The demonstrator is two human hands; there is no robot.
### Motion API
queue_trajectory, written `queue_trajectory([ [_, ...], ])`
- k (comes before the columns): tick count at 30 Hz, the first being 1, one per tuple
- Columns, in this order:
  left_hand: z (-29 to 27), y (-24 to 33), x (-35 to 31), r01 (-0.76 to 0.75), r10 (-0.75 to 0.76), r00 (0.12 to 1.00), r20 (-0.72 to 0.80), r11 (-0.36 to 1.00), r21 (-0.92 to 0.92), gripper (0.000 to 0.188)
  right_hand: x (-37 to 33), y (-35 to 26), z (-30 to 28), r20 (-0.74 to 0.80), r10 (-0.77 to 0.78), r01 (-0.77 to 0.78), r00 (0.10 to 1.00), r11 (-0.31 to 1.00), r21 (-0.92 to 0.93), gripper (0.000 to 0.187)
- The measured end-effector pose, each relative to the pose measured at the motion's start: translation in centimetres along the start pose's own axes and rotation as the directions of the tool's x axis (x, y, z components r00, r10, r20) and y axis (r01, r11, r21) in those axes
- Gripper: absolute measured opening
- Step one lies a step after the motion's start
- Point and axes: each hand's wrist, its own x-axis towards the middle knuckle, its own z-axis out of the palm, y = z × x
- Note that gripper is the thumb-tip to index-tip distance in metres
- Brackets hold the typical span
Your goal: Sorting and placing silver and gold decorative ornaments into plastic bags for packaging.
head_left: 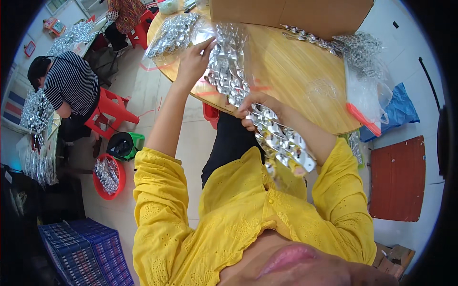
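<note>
A long bundle of shiny silver twisted strips [229, 66] runs from the round table toward my body. My right hand [261, 106] is closed around its middle, and the near ends [286, 143] hang past my wrist over my lap. Beside the bundle's far part is my left hand [194, 62], its fingers stretched out against the edge of the strips and a clear plastic film [202, 35]. Whether its fingertips pinch the film is too fine to make out.
The wooden table [286, 62] also bears a silver strip pile [174, 33], a cardboard box [291, 16] and clear rings [322, 89]. More strips [360, 50] lie at the right edge. A person [71, 81] sits left, near red stools [112, 107] and a red basin [109, 176].
</note>
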Motion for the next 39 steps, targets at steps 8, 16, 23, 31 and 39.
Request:
queue_trajectory([
  [8,0.9,0.3,-2.5,-0.177,0.188,0.982,0.035,0.827,0.534,0.022,1.7,-1.5,-2.4,-0.347,-0.450,0.416,0.823,0.893,-0.171,0.010],
  [16,2.0,1.8,-1.3,-0.113,0.148,0.985,-0.094,0.947,0.299,0.027,1.3,1.0,-0.1,-0.299,-0.396,0.231,0.869,0.856,-0.463,0.011],
  [23,1.0,1.5,-0.5,-0.136,0.158,0.987,-0.036,0.929,0.345,0.030,1.3,-0.7,-0.3,-0.245,-0.518,0.371,0.820,0.806,-0.462,0.006],
  [31,1.7,2.5,-0.8,-0.186,0.215,0.975,-0.058,0.928,0.322,0.029,1.2,-0.2,-1.1,-0.321,-0.654,0.183,0.685,0.581,-0.793,0.048],
  [39,0.5,3.6,0.2,-0.079,0.062,0.992,0.106,0.983,0.168,0.029,1.8,-1.1,-1.7,-0.425,-0.472,0.386,0.772,0.880,-0.276,0.010],
])
